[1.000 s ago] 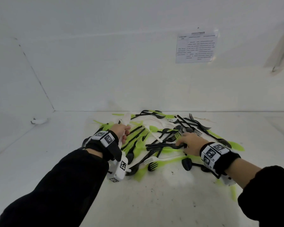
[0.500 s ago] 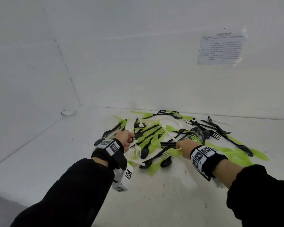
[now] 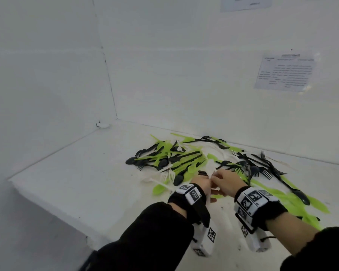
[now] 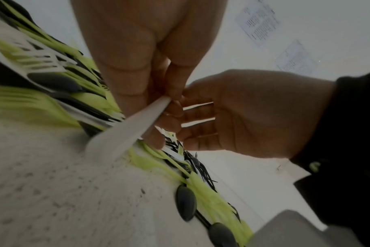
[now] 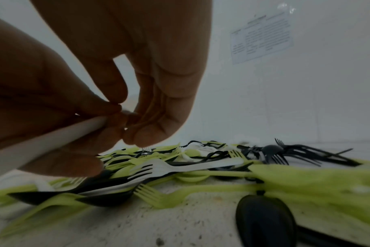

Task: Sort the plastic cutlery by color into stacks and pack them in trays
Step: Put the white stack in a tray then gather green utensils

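A mixed pile of green, black and white plastic cutlery (image 3: 184, 161) lies on the white table (image 3: 76, 182). My two hands meet at the pile's near edge. The left hand (image 3: 201, 183) grips white cutlery (image 3: 210, 169) by the handle, seen up close as a pale handle (image 4: 127, 130) running out from under its curled fingers. The right hand (image 3: 224, 179) pinches the upper end of that same white cutlery between thumb and fingertips (image 5: 116, 105). How many white pieces the left hand holds is hidden. A white fork (image 5: 180, 167) lies on the pile just beyond the hands.
The table ends at a front-left edge (image 3: 47, 204). White walls close the back and left, with paper sheets (image 3: 286, 73) taped up. A small white object (image 3: 102, 125) sits in the far corner. Green and black spoons (image 3: 301, 198) trail off to the right of my right wrist.
The right hand left the middle of the pile and came over to the left hand; both now hold white cutlery together. The head view swung left and down.
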Available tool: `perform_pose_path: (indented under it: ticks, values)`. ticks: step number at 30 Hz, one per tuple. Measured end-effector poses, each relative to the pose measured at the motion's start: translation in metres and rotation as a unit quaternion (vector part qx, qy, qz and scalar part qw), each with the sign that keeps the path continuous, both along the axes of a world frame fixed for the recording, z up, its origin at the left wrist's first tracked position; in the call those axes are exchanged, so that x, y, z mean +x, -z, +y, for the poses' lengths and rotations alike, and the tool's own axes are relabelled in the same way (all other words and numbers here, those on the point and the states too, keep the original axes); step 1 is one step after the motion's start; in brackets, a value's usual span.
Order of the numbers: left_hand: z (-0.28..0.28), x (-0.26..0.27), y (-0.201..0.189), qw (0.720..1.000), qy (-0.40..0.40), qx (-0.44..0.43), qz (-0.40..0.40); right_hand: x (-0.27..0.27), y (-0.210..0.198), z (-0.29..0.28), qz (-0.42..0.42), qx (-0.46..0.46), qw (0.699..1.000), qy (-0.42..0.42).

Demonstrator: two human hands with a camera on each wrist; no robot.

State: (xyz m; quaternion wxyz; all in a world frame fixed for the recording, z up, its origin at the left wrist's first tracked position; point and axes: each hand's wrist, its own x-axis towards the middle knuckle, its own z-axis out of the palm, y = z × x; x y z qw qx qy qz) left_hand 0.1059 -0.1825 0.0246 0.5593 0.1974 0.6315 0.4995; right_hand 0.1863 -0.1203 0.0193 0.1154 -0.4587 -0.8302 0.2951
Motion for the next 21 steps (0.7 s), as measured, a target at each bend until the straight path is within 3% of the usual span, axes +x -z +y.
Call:
perform_pose_path:
  ticks: [4, 7, 10, 12, 14, 18, 21]
  values:
    - [-0.007, 0.009, -0.008, 1.000, -0.009, 0.009, -0.007, 0.007, -0.006, -0.002, 0.004, 0.003, 1.000, 0.017]
    - [-0.007, 0.003, -0.006, 0.999, -0.022, 0.011, 0.047, -0.001, -0.005, -0.001, 0.002, -0.002, 1.000, 0.019]
    - [-0.003, -0.023, -0.002, 0.994, -0.064, 0.015, 0.084, -0.030, 0.004, 0.000, -0.054, 0.006, 0.999, 0.005]
    - [-0.001, -0.054, -0.001, 0.987, -0.096, 0.017, 0.127, -0.058, 0.008, -0.006, -0.107, 0.035, 0.993, -0.042]
    - [-0.004, -0.084, -0.007, 0.980, -0.073, 0.008, 0.184, -0.090, 0.008, -0.020, -0.138, 0.050, 0.983, -0.113]
    - [-0.016, -0.145, -0.009, 0.985, -0.122, -0.052, 0.114, -0.140, 0.015, -0.038, -0.200, 0.016, 0.956, -0.213]
    - [-0.025, -0.178, -0.012, 0.989, -0.111, -0.037, 0.085, -0.157, 0.017, -0.031, -0.213, 0.030, 0.957, -0.192]
